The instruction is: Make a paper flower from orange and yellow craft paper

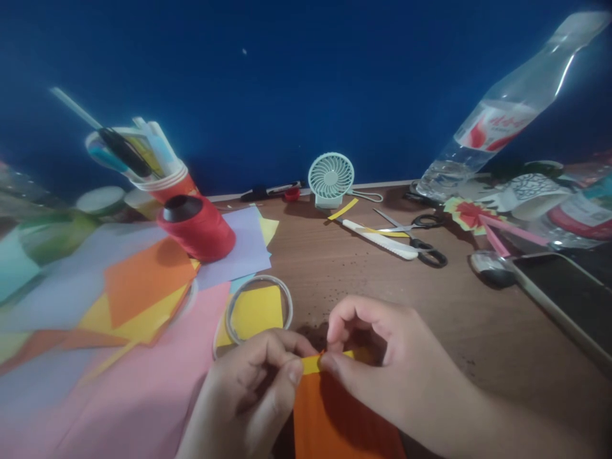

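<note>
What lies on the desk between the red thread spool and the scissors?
In the head view, between the red thread spool and the scissors: lilac paper, bare wood, then a white knife.

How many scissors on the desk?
1. The scissors lie open at the back right of the desk, beside the white cutter, right of the mini fan. Clutter at far right may hide more.

Orange paper (335, 421), yellow strip (312, 364), red thread spool (198, 229), blue wall (287, 76)

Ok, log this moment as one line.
left hand: pinching yellow strip | right hand: pinching same strip | orange paper: under strip | clear ring: beside left hand
</note>
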### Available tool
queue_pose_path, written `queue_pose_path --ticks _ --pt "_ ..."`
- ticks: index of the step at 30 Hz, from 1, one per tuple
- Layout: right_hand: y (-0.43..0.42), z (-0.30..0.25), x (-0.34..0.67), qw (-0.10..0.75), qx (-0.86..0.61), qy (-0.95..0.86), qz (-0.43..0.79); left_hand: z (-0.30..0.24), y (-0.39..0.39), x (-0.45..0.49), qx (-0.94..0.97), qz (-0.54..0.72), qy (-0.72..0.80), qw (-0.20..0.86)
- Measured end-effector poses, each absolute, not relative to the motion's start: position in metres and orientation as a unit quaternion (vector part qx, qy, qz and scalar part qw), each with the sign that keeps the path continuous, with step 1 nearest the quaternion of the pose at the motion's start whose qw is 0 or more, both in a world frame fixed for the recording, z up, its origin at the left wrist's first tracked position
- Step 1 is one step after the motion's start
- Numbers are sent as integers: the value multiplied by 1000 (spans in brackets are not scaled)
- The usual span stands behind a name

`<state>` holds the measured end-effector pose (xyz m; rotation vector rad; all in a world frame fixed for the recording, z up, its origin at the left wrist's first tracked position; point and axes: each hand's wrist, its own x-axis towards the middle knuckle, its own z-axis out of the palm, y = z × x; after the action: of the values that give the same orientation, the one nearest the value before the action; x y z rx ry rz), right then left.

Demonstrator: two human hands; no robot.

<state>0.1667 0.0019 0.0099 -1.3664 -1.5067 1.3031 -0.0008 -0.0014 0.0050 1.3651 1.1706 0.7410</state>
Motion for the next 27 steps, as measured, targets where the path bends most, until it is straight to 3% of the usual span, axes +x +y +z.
queue_pose_path --ticks 27 --pt "-1 10 166 355 -530 -594 491 6 0 0 587 334 486 555"
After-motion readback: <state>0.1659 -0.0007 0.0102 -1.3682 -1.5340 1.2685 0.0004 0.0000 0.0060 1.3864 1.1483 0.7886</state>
